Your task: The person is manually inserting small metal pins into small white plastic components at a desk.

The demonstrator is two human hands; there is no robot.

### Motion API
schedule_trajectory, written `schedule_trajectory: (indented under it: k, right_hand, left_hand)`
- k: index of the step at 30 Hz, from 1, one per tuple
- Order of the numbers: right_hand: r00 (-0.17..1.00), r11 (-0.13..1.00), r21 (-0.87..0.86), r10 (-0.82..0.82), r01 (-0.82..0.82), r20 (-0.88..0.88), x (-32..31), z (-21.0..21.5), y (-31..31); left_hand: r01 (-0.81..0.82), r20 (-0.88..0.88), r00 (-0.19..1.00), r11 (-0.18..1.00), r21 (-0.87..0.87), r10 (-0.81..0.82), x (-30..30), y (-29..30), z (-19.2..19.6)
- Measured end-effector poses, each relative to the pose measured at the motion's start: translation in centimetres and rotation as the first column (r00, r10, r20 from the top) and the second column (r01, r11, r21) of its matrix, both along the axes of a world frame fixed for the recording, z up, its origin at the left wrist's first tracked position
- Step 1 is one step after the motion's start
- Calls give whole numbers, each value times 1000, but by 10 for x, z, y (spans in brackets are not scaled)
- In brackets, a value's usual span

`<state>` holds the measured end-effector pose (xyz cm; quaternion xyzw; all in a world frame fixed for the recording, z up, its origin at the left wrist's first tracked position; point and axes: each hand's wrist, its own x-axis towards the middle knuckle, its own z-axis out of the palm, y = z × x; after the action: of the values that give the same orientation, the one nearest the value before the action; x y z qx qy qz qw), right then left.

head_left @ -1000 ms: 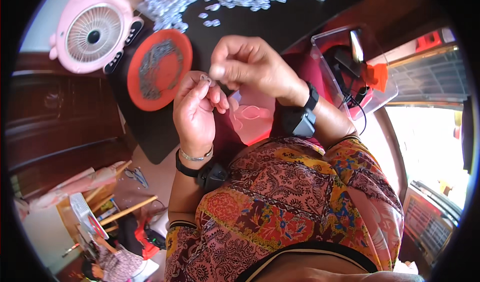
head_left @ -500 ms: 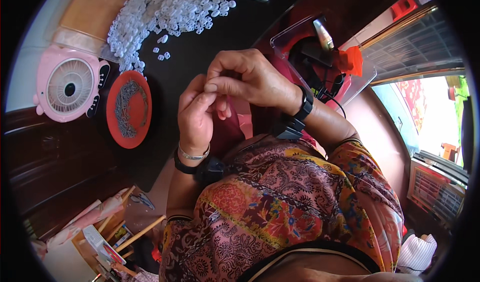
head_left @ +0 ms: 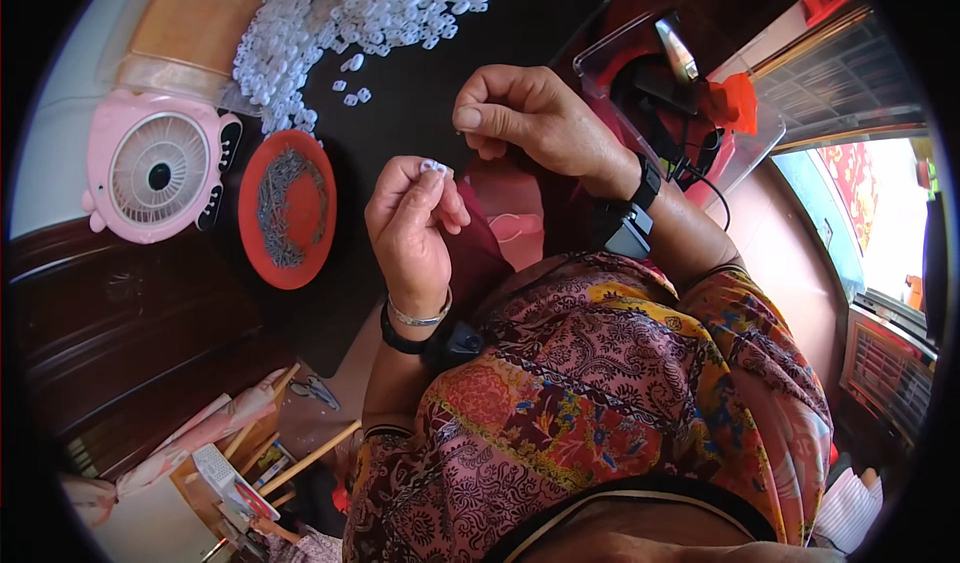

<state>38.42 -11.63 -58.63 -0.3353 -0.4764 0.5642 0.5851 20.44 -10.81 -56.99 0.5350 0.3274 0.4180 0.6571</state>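
My left hand point(head_left: 412, 225) pinches a small white plastic piece with holes point(head_left: 433, 167) between thumb and fingertips. To its upper right, my right hand point(head_left: 522, 123) is closed in a pinch, thumb against forefinger. A tiny dark speck shows below that thumb tip, too small to name. The two hands are apart, over my lap. Left of them, a red oval dish point(head_left: 327, 233) holds many thin grey metal pieces point(head_left: 284, 208) that look like small nails or screws. Beyond the dish, a large heap of similar white plastic pieces point(head_left: 345, 23) spreads over the dark table point(head_left: 400, 103).
A pink fan point(head_left: 160, 168) stands left of the dish, near a wooden board point(head_left: 195, 13). At the right is a clear plastic box point(head_left: 740, 163) with dark cables and an orange-red item point(head_left: 735, 103). Wooden sticks point(head_left: 310, 458) stand at the lower left.
My hands were together and have moved apart, the right going up and to the right. The white piece in my left fingertips now shows. The whole view has shifted slightly.
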Motion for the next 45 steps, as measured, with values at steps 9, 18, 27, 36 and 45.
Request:
schedule_trajectory:
  k: [9,18,27,36,45]
  right_hand:
    - [996,997,45,57,-60,61,-46,0,5]
    - [996,997,-5,76,-76,45,-57,2,1]
    - [990,999,50,1,-8,142,-60,4,-3]
    - [986,997,74,8,-20,167,-62,1,2]
    - [983,999,18,22,-26,183,-63,-2,7]
  left_hand:
    - [-145,-20,989,988,60,146,-26,-3,2]
    - [-165,10,986,986,38,165,-35,-8,-2]
    - [-178,18,984,983,54,177,-36,-8,-3]
    - [-178,8,984,983,50,178,-39,-5,-6]
    - [-182,-10,983,983,23,182,-38,1,-8]
